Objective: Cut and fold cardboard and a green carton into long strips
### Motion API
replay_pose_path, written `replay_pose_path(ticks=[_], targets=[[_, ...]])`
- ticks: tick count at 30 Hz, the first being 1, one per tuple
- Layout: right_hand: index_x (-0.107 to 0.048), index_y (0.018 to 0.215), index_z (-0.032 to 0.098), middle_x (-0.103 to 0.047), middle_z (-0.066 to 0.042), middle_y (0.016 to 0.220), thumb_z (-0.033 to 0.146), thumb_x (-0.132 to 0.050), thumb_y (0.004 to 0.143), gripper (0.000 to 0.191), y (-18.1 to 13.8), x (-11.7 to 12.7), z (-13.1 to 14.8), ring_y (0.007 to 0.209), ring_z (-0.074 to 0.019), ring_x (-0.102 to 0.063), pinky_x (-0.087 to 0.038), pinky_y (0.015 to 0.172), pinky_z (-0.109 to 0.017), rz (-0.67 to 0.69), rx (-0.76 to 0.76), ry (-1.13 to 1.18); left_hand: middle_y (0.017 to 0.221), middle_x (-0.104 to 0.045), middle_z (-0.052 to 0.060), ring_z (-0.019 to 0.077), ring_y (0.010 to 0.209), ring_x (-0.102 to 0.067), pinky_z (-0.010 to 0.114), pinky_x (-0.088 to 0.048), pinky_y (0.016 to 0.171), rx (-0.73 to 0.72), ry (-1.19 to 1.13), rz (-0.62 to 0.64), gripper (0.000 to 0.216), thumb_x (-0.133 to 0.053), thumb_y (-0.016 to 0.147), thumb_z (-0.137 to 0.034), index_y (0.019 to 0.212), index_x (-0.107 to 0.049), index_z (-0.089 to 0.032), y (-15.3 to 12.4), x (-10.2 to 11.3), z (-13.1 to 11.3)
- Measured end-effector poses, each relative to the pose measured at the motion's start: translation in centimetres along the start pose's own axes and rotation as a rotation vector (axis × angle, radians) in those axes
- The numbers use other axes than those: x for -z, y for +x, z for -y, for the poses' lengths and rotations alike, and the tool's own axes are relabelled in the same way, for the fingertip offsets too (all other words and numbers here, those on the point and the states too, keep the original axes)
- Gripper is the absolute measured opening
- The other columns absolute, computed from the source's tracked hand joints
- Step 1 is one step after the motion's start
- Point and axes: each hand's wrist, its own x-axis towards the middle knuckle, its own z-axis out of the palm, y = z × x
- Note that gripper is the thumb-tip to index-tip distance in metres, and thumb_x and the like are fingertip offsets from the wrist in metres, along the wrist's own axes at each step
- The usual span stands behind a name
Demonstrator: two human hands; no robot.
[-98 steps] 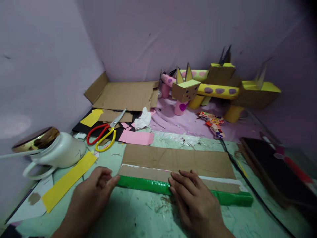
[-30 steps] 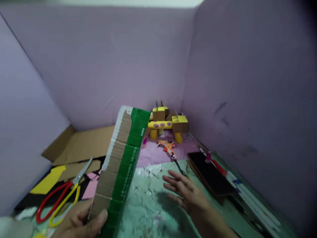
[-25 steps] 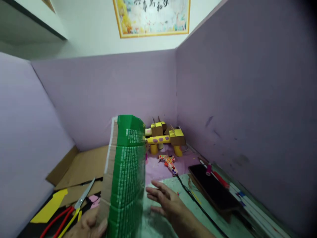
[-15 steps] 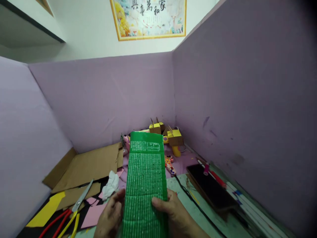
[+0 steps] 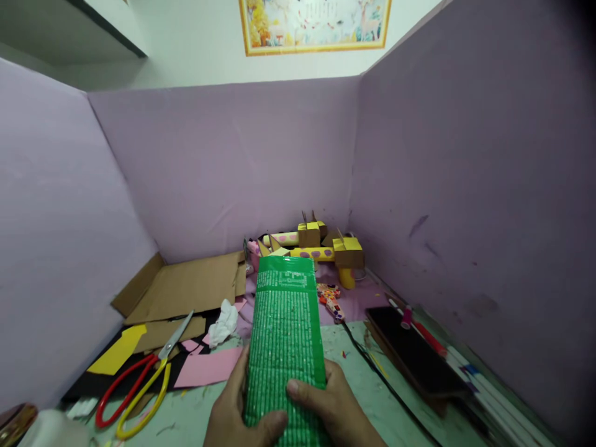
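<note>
A long strip of corrugated cardboard with a green printed face (image 5: 285, 335) stands nearly upright in front of me, its green side toward the camera. My left hand (image 5: 237, 419) grips its lower left edge, thumb across the green face. My right hand (image 5: 330, 413) grips its lower right edge, thumb also on the front. Both hands are closed on the strip at the bottom of the view.
Red and yellow scissors (image 5: 139, 382), pink paper (image 5: 207, 367), yellow paper (image 5: 118, 349) and crumpled tissue (image 5: 223, 323) lie left. Flat cardboard sheets (image 5: 190, 288) lie behind. Cardboard animal figures (image 5: 316, 245) stand at the back. A glue gun (image 5: 331, 301) and a dark slab (image 5: 416, 357) lie right. Purple walls enclose the desk.
The strip went from lying flat on the table to raised upright. It turned green face toward me, and my right hand came off the table onto its lower edge.
</note>
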Motion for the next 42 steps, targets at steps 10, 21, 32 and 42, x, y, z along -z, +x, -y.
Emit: replay_pose_path(ticks=[10,21,32,42], targets=[[-0.062,0.098,0.011,-0.070,-0.012,0.088,0.037,-0.077,0.061,0.047,0.0,0.5,-0.9,0.077,-0.0243,-0.065,-0.048,0.070,-0.037,-0.079,0.053,-0.045,0.114,-0.064,0.014,0.0358,0.113,-0.053,0.048,-0.043,0.094,0.163,-0.669,0.228,0.075,-0.074,0.060,-0.041,0.126,-0.049,-0.014,-0.1,-1.0,-1.3],[-0.063,0.099,0.010,-0.069,-0.010,0.079,0.027,-0.075,0.064,0.040,0.0,0.5,-0.4,0.075,-0.0243,-0.066,-0.049,0.076,-0.042,-0.054,-0.091,0.179,0.114,-0.064,0.013,0.0376,0.113,-0.053,0.048,-0.041,0.095,0.328,-0.895,0.187,0.081,-0.080,0.057,-0.026,0.131,-0.048,-0.018,-0.2,-1.8,-0.4],[-0.064,0.096,0.009,-0.069,-0.012,0.080,0.030,-0.075,0.064,0.039,0.1,0.6,-0.3,0.070,-0.0217,-0.066,-0.049,0.064,-0.033,-0.059,-0.059,0.097,0.115,-0.064,0.012,0.0357,0.113,-0.053,0.045,-0.040,0.096,0.302,-0.844,0.207,0.069,-0.078,0.061,-0.027,0.126,-0.054,-0.021,-0.3,-1.8,-0.1],[-0.064,0.095,0.009,-0.069,-0.011,0.079,0.031,-0.076,0.063,0.040,0.1,0.7,-0.4,0.065,-0.0209,-0.065,-0.049,0.062,-0.033,-0.089,-0.074,0.083,0.115,-0.065,0.011,0.0350,0.113,-0.054,0.046,-0.040,0.096,0.306,-0.870,0.214,0.064,-0.077,0.063,-0.025,0.123,-0.056,-0.023,-0.2,-2.1,0.4]])
